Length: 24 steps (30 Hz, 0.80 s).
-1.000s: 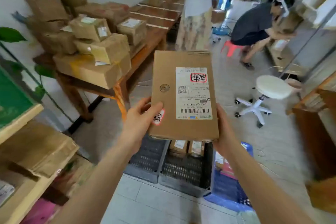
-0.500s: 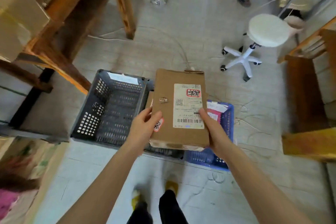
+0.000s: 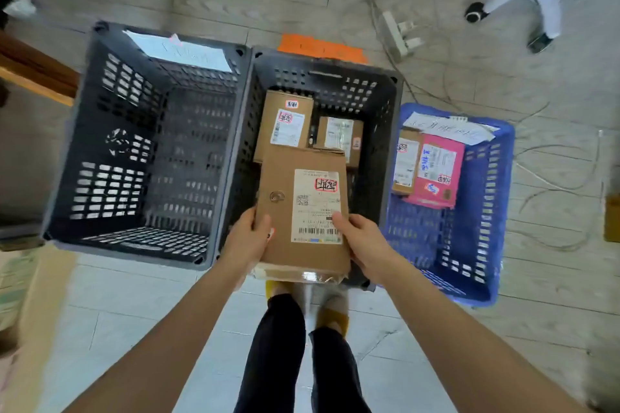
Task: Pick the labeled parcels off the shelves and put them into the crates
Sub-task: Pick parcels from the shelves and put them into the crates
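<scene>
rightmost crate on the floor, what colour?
It's a blue perforated plastic crate; the head view shows it best.

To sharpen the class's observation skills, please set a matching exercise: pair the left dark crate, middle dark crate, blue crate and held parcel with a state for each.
1 left dark crate
2 middle dark crate
3 blue crate
4 held parcel

A contains a pink parcel
B gripped by the left hand and right hand
C no parcel visible inside
D only brown parcels visible inside

Pairs: 1-C, 2-D, 3-A, 4-B
</scene>
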Motion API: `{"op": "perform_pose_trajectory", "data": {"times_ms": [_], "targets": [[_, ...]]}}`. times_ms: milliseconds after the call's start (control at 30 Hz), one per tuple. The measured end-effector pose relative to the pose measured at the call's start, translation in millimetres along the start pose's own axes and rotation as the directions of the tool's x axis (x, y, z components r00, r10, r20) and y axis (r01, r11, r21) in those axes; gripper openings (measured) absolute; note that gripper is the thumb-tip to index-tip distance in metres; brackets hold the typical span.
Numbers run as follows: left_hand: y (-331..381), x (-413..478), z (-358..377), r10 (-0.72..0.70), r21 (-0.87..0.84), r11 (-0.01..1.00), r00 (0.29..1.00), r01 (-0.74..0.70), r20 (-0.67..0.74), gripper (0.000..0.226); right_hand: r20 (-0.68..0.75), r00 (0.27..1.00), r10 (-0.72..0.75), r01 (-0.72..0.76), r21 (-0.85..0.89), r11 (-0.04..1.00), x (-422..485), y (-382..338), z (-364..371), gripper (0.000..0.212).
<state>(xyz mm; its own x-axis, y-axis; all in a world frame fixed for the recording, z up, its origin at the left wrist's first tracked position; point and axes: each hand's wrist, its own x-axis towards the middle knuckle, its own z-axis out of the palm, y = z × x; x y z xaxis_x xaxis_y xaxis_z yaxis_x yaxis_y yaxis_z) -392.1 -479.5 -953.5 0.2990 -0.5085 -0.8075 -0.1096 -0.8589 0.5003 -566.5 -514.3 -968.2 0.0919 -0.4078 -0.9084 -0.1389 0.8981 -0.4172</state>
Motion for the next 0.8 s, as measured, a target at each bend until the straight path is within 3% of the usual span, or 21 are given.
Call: {"op": "perform_pose_trajectory", "data": {"times_ms": [233,533,800], "targets": [[-63,119,21,-0.073,0.141,0.987,0.996,0.079,-0.047,0.032,-0.017,0.998,0.068,-0.069,-0.032,0.997,130,52,26,0.033],[-125,205,32,-0.127,0.351,0.924,0.988,0.151,-0.092,0.036,-0.075,0.987,0.141,-0.149,-0.106,0.983,226,113,65,0.032],[-140,220,34,-0.179,0.333,0.919,0.977,0.208,-0.116,0.036,-0.122,0.979,0.161,-0.192,-0.31,0.931,263,113,83,0.034]]}}
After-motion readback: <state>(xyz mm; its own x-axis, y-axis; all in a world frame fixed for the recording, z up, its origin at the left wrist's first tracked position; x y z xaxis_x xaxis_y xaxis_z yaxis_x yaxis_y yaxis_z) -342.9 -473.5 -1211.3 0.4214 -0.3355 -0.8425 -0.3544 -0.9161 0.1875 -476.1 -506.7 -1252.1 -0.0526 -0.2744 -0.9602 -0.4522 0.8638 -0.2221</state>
